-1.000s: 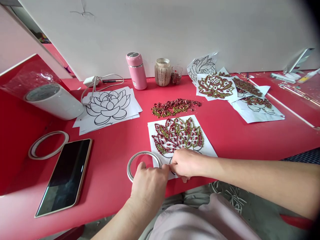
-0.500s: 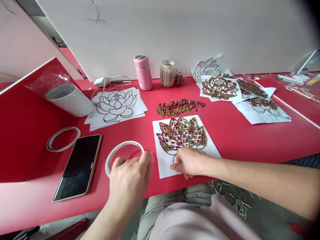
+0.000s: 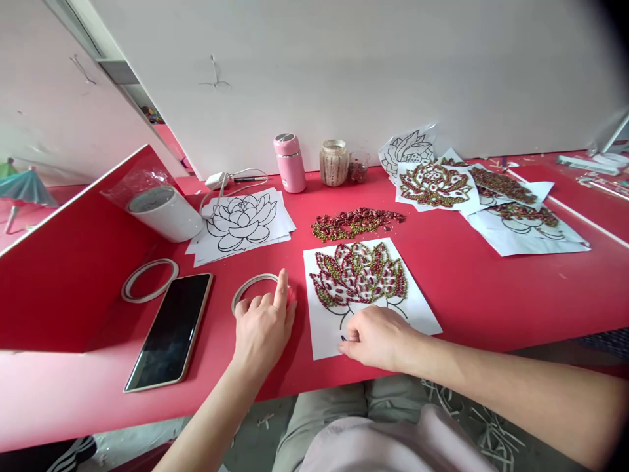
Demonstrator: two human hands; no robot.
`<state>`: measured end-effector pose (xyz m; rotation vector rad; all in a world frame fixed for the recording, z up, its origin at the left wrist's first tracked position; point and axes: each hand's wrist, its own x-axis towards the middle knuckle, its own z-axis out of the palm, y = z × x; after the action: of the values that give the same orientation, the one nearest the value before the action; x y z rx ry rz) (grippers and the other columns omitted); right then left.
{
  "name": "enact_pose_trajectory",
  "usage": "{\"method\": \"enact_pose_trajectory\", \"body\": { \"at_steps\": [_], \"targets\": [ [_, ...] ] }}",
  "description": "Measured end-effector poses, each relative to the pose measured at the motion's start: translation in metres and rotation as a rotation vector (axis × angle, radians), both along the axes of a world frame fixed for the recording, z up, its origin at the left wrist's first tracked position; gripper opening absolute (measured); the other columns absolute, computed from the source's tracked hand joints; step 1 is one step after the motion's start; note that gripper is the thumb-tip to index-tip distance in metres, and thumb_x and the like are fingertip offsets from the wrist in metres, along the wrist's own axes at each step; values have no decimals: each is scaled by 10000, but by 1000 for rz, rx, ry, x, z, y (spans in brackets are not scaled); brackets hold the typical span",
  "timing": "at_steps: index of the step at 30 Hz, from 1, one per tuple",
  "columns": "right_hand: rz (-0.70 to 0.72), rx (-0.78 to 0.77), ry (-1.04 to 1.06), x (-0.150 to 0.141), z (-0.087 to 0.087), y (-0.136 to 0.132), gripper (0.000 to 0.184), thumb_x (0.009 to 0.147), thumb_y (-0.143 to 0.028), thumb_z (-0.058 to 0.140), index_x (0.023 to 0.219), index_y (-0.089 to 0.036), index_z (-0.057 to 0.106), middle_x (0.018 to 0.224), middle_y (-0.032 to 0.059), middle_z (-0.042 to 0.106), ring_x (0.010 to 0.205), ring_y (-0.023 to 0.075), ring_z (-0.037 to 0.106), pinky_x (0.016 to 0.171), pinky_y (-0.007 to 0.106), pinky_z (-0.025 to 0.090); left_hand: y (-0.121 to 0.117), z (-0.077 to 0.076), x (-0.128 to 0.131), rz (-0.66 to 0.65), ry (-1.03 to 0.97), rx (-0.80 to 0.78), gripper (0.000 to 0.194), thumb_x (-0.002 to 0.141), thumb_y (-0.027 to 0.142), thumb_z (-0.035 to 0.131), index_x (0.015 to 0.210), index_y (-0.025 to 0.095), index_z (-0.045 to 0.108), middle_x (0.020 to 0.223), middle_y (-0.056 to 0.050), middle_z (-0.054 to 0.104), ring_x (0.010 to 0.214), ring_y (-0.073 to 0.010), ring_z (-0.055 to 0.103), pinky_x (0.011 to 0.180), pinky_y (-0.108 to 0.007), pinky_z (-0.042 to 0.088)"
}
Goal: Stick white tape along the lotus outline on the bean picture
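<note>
A white sheet with a lotus outline (image 3: 322,341) lies before me, its upper petals covered with red and green beans (image 3: 361,272). My right hand (image 3: 376,337) rests on the sheet's lower part, fingers curled together and fingertips hidden. Left of the sheet, my left hand (image 3: 263,328) hovers with the index finger stretched out and the thumb apart, the other fingers bent. Beside its thumb is a small pinkish patch I cannot make out. Partly behind that hand is a white tape ring (image 3: 244,286). A pile of loose beans (image 3: 356,223) lies beyond the sheet.
At left are a phone (image 3: 170,331), another tape ring (image 3: 128,286) and a white cylinder (image 3: 170,215). Printed lotus sheets (image 3: 282,229), a pink flask (image 3: 289,164) and a jar (image 3: 333,164) stand or lie behind. Bean-covered pictures (image 3: 435,187) are at right.
My left hand has moved a little up, and its index finger is now stretched out instead of bent. My right hand stays on the sheet. The view has shifted slightly.
</note>
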<state>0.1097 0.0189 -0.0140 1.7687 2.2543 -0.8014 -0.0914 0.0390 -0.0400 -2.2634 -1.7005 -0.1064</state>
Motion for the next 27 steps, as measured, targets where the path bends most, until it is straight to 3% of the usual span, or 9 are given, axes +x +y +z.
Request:
{"method": "enact_pose_trajectory", "body": {
  "at_steps": [5, 8, 11, 16, 23, 27],
  "targets": [
    [17, 7, 22, 0, 2, 0, 245, 719, -409, 542, 599, -214, 631, 603, 18, 609, 621, 173, 592, 500, 231, 327, -23, 12, 8, -44, -80, 138, 400, 840, 295, 416, 1192, 118, 481, 1069, -166, 574, 993, -281, 517, 846, -428, 353],
    [22, 13, 44, 1, 3, 0, 231, 711, -407, 545, 625, -216, 642, 608, 25, 615, 620, 184, 591, 498, 237, 325, -44, 7, 19, -185, -247, 146, 265, 834, 220, 430, 1038, 139, 579, 1055, -127, 601, 1006, -250, 519, 875, -412, 352],
    [23, 20, 76, 3, 2, 0, 226, 712, -392, 537, 604, -218, 633, 575, 13, 601, 587, 171, 572, 487, 235, 299, -59, -4, 31, -264, -296, 68, 257, 842, 195, 421, 1036, 149, 583, 1088, -95, 612, 1035, -223, 524, 884, -376, 355],
    [40, -2, 173, 11, 1, -2, 230, 717, -396, 545, 594, -218, 624, 551, -27, 583, 550, 122, 528, 489, 217, 276, -64, -16, 37, -229, -271, 47, 275, 851, 205, 413, 1066, 144, 573, 1153, -99, 592, 1063, -231, 523, 892, -388, 343],
    [107, -160, 358, 34, 15, -5, 243, 773, -374, 527, 665, -195, 651, 531, -48, 558, 508, 79, 483, 458, 177, 292, -63, -13, 35, -245, -314, 9, 291, 848, 208, 407, 1073, 129, 573, 1173, -131, 571, 1095, -244, 507, 891, -392, 368],
    [10, -261, 525, 66, 22, -15, 271, 831, -337, 465, 686, -178, 630, 582, -24, 585, 553, 100, 520, 486, 177, 362, -63, -12, 34, -224, -295, -31, 284, 855, 222, 402, 1073, 178, 579, 1199, -97, 563, 1101, -234, 508, 902, -398, 340]
  ]
}}
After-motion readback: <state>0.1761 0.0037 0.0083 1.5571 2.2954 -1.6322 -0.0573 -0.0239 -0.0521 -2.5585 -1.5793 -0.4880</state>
